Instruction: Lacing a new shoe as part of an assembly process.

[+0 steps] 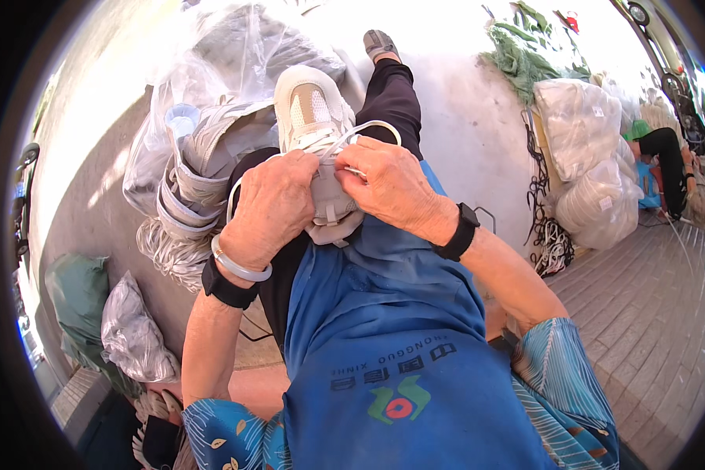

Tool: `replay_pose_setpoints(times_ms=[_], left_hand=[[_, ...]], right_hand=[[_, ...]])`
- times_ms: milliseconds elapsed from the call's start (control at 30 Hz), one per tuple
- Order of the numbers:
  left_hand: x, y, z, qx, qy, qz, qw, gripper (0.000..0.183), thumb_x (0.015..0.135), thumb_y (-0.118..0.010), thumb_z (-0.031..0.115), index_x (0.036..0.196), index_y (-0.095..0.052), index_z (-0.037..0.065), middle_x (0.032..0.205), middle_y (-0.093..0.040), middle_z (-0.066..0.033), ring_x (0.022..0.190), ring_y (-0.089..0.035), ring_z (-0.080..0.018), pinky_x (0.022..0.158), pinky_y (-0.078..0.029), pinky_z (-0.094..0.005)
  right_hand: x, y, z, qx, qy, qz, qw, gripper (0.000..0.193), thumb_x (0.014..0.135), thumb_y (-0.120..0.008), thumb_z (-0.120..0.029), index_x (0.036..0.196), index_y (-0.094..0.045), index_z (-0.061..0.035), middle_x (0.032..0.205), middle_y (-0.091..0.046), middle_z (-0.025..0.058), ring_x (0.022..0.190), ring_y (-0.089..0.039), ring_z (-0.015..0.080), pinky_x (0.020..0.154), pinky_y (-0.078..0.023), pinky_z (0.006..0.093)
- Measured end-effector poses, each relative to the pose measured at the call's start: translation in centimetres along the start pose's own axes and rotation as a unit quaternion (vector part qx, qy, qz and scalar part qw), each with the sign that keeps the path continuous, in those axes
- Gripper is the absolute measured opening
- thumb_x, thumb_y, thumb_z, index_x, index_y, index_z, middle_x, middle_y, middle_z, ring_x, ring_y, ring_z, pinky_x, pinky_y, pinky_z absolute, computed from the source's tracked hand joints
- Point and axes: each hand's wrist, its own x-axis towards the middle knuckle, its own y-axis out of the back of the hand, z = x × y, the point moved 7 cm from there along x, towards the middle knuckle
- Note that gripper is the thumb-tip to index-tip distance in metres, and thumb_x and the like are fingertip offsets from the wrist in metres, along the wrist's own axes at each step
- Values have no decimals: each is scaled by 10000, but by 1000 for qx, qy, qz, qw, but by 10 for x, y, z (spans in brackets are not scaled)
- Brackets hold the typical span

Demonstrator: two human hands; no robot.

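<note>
A beige and white sneaker (321, 125) rests on my lap, its toe pointing away from me and its heel toward my blue apron (384, 282). White shoelace (380, 128) runs through the upper eyelets and loops out to the right. My left hand (278, 200) is closed at the left side of the shoe's tongue, with lace hanging beside it. At the right eyelets my right hand (388, 180) pinches the lace between thumb and fingers. The fingertips of both hands are partly hidden.
Left of my knee lie stacked beige shoe uppers (188, 196) and a bundle of white laces (176, 254). Plastic bags (137, 333) sit farther left. Dark cords (552, 243) and full clear bags (580, 125) lie at right, near another person (666, 160).
</note>
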Motion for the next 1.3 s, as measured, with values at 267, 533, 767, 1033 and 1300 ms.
replay_pose_setpoints(times_ms=[267, 533, 767, 1033, 1300], left_hand=[[5, -2, 3, 12, 10, -5, 1000, 49, 799, -581, 49, 836, -588, 17, 805, -635, -166, 766, -629, -370, 642, -493, -452], [9, -10, -7, 77, 41, -114, 990, 75, 794, -583, 70, 849, -589, 21, 814, -645, -177, 771, -632, -376, 648, -490, -457], [-3, -4, -8, -80, 6, 22, 997, 47, 853, -576, 41, 891, -587, 16, 804, -593, -159, 743, -600, -349, 654, -479, -401], [-21, 4, -8, -87, 53, 80, 992, 78, 866, -608, 6, 935, -578, 24, 905, -533, -134, 793, -584, -333, 673, -479, -393], [-21, -9, -10, -114, 65, 162, 978, 90, 856, -629, 7, 935, -592, 29, 974, -532, -121, 801, -590, -300, 691, -492, -368]], right_hand=[[1, -3, -1, -16, 5, 39, 999, 95, 828, -611, -125, 843, -625, -31, 842, -624, 121, 732, -634, 349, 630, -512, 440], [3, -4, 2, -4, -16, 2, 1000, 106, 821, -593, -114, 853, -639, -24, 851, -636, 146, 779, -637, 365, 673, -513, 455], [1, -2, 3, 26, -6, 29, 999, 106, 819, -589, -109, 873, -645, -37, 845, -628, 134, 773, -634, 357, 663, -514, 447], [-7, -2, 1, -32, -1, 37, 999, 89, 842, -635, -128, 907, -653, -71, 852, -584, 89, 737, -628, 296, 623, -521, 404], [-5, 0, -5, -43, 28, 52, 997, 97, 827, -658, -103, 915, -656, -62, 830, -565, 84, 691, -611, 279, 592, -509, 379]])
